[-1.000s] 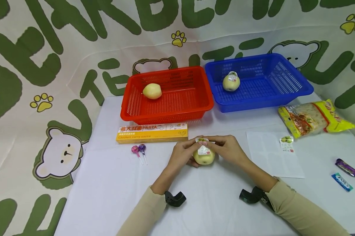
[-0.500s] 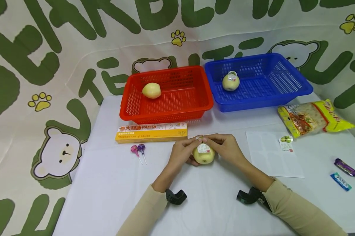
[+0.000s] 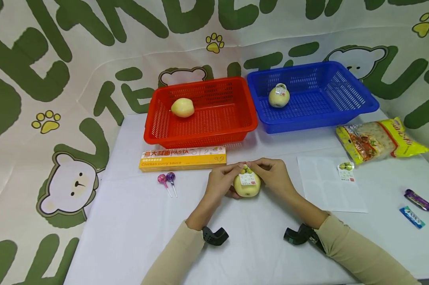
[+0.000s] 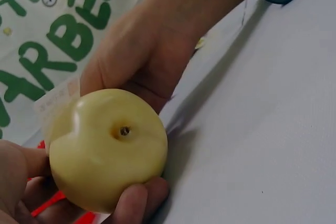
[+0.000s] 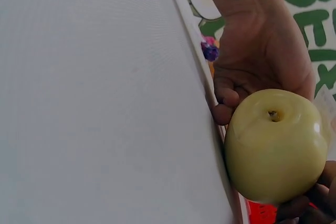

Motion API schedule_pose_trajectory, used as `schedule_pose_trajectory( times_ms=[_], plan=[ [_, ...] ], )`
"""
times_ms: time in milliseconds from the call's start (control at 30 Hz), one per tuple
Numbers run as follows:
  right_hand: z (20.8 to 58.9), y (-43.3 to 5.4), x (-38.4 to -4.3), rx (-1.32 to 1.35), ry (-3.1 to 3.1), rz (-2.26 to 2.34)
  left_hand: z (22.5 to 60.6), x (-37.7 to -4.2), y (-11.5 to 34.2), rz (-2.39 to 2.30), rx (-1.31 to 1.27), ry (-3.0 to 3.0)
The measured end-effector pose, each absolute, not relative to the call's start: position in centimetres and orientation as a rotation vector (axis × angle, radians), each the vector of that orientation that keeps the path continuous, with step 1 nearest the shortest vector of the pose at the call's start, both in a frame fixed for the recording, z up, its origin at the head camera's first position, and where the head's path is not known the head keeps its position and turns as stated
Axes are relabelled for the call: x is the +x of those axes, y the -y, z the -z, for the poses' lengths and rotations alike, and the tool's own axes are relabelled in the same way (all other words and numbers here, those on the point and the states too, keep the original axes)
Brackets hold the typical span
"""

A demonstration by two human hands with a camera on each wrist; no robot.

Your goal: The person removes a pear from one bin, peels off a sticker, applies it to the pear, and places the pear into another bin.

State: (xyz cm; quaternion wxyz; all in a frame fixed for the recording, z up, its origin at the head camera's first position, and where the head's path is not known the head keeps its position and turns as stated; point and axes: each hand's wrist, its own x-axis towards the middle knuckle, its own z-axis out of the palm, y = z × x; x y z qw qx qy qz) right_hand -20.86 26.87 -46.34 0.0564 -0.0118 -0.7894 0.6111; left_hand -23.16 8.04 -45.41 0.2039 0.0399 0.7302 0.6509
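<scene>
A person sits or stands at a white table (image 3: 250,245), and both hands are busy with a round yellow fruit (image 3: 247,190). The fruit is in the middle, between the hands, close to the right end of a pasta box (image 3: 182,159). I can't tell if it sits on the table or just over it. The left hand (image 3: 216,183) grasps the fruit from its side, with fingers bent round it. The right hand (image 3: 275,174) has its fingers curled in too, and they pinch the top of a white sticker (image 3: 248,179) on the fruit. From the left wrist, one edge of the sticker pokes out from the skin. Behind the box is a red basket (image 3: 203,139) with a pale fruit (image 3: 183,108) lying in it. Next to it, a blue basket (image 3: 307,124) holds a stickered fruit (image 3: 278,98). Two lollipops (image 3: 170,177) lie in front of the box. On the right there's a white sheet (image 3: 325,194) with a spare sticker (image 3: 346,171) at its corner, a yellow bag (image 3: 378,140) behind that, and two sweets (image 3: 420,201) farther to the right.
</scene>
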Motion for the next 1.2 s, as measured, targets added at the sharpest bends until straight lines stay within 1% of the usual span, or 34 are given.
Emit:
schedule_pose_trajectory(
  times_ms=[267,467,667,967,1200],
  plan=[
    [45.9,-27.3,-20.4,-0.037,2.596,-1.761,45.9,-23.4,-7.4,-1.779,0.189,-1.946],
    [45.3,-27.9,-19.7,0.128,2.741,-1.741,45.8,-23.7,-6.3,-1.669,0.324,-1.815],
    [45.1,-28.7,-19.1,0.239,2.790,-1.781,45.7,-24.2,-5.6,-1.588,0.462,-1.704],
    [45.3,-29.5,-18.7,0.499,2.734,-1.894,45.4,-24.5,-5.0,-1.461,0.588,-1.786],
    [45.5,-29.7,-18.7,0.542,2.734,-1.900,45.6,-24.3,-4.9,-1.456,0.636,-1.836]
  ],
)
